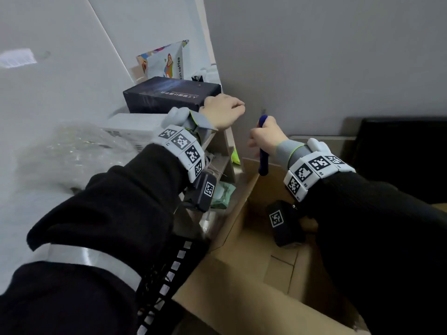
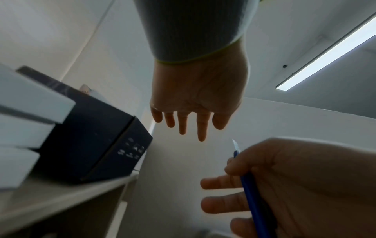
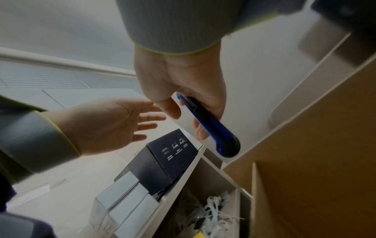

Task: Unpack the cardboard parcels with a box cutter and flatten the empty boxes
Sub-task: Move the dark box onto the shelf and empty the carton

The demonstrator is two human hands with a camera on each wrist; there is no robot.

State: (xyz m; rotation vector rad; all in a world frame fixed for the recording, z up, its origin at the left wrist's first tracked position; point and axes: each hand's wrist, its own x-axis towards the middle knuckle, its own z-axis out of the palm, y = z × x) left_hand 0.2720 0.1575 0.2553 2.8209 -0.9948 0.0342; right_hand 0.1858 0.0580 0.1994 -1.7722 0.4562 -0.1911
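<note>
My right hand grips a blue box cutter upright in its fist; the short blade sticks out at the top. It hovers over the far edge of an open, empty brown cardboard box, whose flaps stand up. My left hand hangs empty with relaxed fingers just left of the cutter, beside the corner of a black carton on a shelf top. From the right wrist I see the cutter in my palm and the left hand spread open.
White boxes are stacked beside the black carton, with crumpled clear plastic wrap to their left. A printed coffee bag stands behind. Shelf compartments below hold tangled white cables. A dark screen sits at the right against the grey wall.
</note>
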